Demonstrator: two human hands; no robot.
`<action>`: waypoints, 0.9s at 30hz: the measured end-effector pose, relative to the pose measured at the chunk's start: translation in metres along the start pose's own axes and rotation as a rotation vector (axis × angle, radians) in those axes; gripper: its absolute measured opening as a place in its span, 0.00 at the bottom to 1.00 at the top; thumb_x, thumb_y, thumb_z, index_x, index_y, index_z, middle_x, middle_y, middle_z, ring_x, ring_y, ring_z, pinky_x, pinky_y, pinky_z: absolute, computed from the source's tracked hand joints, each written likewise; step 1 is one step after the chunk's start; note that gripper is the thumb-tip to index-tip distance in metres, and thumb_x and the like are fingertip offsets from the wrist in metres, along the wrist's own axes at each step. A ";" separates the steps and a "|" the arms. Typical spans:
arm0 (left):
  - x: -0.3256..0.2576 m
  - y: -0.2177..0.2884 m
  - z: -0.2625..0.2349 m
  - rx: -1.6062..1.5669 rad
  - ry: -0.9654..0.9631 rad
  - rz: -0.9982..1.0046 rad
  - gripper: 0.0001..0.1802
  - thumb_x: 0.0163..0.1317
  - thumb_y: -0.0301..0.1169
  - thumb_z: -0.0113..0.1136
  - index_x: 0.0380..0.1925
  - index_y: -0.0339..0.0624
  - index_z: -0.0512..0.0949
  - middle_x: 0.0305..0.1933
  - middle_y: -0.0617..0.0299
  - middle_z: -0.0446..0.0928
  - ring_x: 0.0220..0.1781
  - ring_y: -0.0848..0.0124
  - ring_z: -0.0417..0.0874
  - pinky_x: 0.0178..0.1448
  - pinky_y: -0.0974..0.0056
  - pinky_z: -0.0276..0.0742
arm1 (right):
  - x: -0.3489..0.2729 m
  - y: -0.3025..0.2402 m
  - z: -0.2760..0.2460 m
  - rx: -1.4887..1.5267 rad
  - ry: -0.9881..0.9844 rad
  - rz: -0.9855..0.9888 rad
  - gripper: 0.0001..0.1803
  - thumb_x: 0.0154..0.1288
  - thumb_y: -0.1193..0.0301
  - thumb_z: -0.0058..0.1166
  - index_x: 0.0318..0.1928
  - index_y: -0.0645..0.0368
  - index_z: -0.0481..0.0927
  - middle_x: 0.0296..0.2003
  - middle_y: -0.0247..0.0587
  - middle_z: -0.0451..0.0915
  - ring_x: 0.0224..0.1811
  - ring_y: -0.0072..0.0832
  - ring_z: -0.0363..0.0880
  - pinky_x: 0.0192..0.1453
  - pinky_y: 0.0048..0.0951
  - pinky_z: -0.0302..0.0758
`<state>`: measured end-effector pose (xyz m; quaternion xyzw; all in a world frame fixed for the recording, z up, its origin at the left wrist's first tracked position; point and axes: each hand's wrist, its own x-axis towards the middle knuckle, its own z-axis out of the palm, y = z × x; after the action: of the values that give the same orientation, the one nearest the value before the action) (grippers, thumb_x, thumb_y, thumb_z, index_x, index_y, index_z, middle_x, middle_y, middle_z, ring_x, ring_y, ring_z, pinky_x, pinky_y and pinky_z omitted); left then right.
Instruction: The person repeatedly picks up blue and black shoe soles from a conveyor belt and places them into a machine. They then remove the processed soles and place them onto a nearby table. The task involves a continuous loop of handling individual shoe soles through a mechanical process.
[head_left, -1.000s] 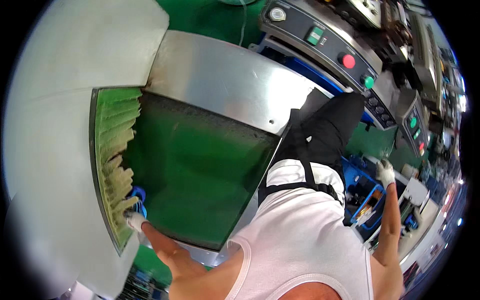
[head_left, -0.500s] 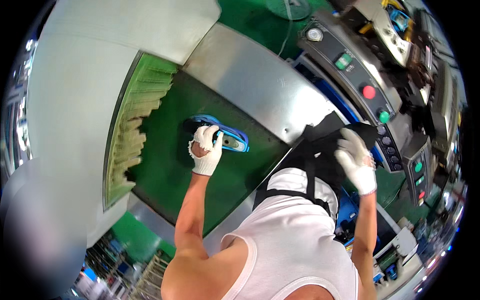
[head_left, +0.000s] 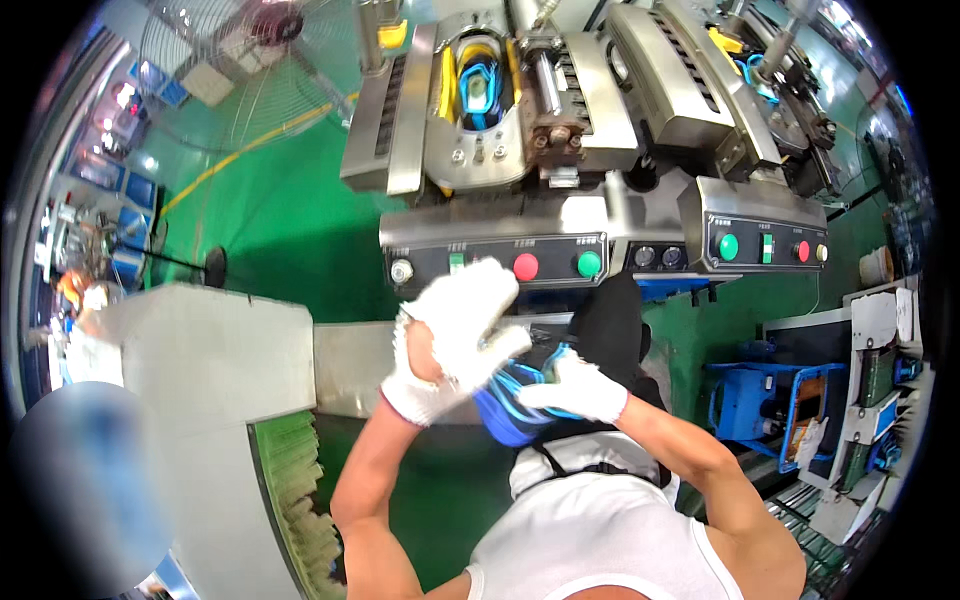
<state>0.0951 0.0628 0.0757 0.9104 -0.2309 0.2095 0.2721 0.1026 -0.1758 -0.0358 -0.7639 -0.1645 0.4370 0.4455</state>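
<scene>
A blue shoe upper point(head_left: 508, 424) is held in front of my body, low over my lap. My right hand point(head_left: 585, 390), in a white knit glove, is closed on its right end. My left hand point(head_left: 455, 330), gloved the same way and slightly blurred, is raised just above and left of the upper, its fingers stretched out and holding nothing. It hides part of the upper and of the control panel point(head_left: 490, 245) beyond. A metal machine point(head_left: 475, 165) stands ahead, with another blue upper point(head_left: 481, 90) set between its yellow-edged sides.
Red and green buttons line the panel and a second panel point(head_left: 765, 245) to its right. A pale housing point(head_left: 220, 350) with green bristle strips point(head_left: 290, 480) stands left. A wire-guarded fan point(head_left: 250, 60) is far left. At right stand a blue cart point(head_left: 745, 400) and racks point(head_left: 870, 400).
My view has turned from the green belt toward the machine. The blue upper has left the belt and passed from my left hand into my right; my left hand has let go and risen.
</scene>
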 end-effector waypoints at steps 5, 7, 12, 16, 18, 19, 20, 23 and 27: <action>0.144 -0.109 0.013 0.083 0.187 -0.290 0.32 0.66 0.37 0.72 0.67 0.35 0.76 0.69 0.42 0.77 0.67 0.51 0.83 0.71 0.49 0.77 | -0.079 0.048 -0.023 1.096 0.245 -0.104 0.36 0.57 0.72 0.75 0.66 0.63 0.76 0.44 0.35 0.86 0.34 0.19 0.79 0.34 0.25 0.76; 0.188 -0.157 0.030 0.249 0.108 -0.414 0.39 0.67 0.47 0.71 0.71 0.36 0.73 0.70 0.41 0.76 0.71 0.48 0.80 0.75 0.50 0.74 | -0.099 0.084 -0.031 1.191 0.269 -0.143 0.45 0.56 0.78 0.71 0.75 0.63 0.67 0.50 0.39 0.85 0.35 0.19 0.81 0.34 0.22 0.77; 0.265 -0.242 0.115 0.376 -0.092 -0.710 0.54 0.60 0.61 0.70 0.77 0.36 0.64 0.75 0.35 0.71 0.76 0.43 0.74 0.78 0.46 0.70 | -0.140 0.134 -0.023 1.315 0.512 -0.110 0.54 0.49 0.79 0.76 0.78 0.66 0.63 0.61 0.45 0.80 0.54 0.32 0.81 0.58 0.34 0.79; 0.291 -0.259 0.145 0.589 -0.180 -0.818 0.48 0.57 0.55 0.72 0.69 0.39 0.65 0.67 0.38 0.76 0.68 0.41 0.80 0.70 0.42 0.77 | -0.158 0.141 -0.015 1.384 0.672 -0.195 0.58 0.49 0.81 0.77 0.80 0.65 0.59 0.71 0.48 0.75 0.67 0.38 0.78 0.70 0.43 0.78; 0.299 -0.294 0.130 0.547 -0.206 -0.754 0.45 0.55 0.55 0.75 0.65 0.37 0.72 0.65 0.36 0.79 0.67 0.43 0.82 0.69 0.47 0.78 | -0.168 0.146 -0.005 1.447 0.699 -0.259 0.58 0.51 0.85 0.75 0.81 0.62 0.56 0.71 0.48 0.74 0.65 0.39 0.79 0.66 0.43 0.81; 0.315 -0.293 0.115 0.498 -0.247 -0.774 0.45 0.54 0.55 0.76 0.64 0.36 0.74 0.64 0.35 0.81 0.66 0.45 0.83 0.69 0.49 0.78 | -0.167 0.148 -0.006 1.455 0.712 -0.246 0.58 0.53 0.84 0.74 0.82 0.58 0.56 0.64 0.46 0.75 0.59 0.39 0.80 0.62 0.43 0.81; 0.321 -0.288 0.096 0.470 -0.216 -0.711 0.45 0.53 0.55 0.76 0.64 0.35 0.74 0.64 0.36 0.81 0.66 0.45 0.83 0.69 0.49 0.78 | -0.162 0.152 -0.007 1.482 0.710 -0.236 0.57 0.55 0.83 0.73 0.82 0.54 0.55 0.58 0.45 0.77 0.54 0.39 0.81 0.57 0.43 0.82; 0.313 -0.260 0.046 0.399 -0.092 -0.599 0.47 0.53 0.54 0.75 0.66 0.32 0.75 0.63 0.37 0.81 0.65 0.47 0.83 0.71 0.52 0.77 | -0.155 0.145 -0.017 1.476 0.703 -0.208 0.45 0.61 0.82 0.67 0.76 0.50 0.59 0.40 0.40 0.79 0.38 0.34 0.81 0.43 0.39 0.81; 0.229 -0.186 -0.026 0.384 0.196 -0.459 0.41 0.60 0.47 0.76 0.67 0.33 0.74 0.65 0.41 0.81 0.66 0.50 0.83 0.71 0.53 0.76 | -0.129 0.107 -0.040 1.265 0.706 -0.298 0.14 0.68 0.83 0.51 0.53 0.64 0.74 0.28 0.32 0.75 0.24 0.20 0.75 0.30 0.27 0.74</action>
<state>0.3724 0.1467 0.1379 0.9489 0.0516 0.2691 0.1563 0.0475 -0.3387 -0.0482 -0.4257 0.1702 0.1114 0.8817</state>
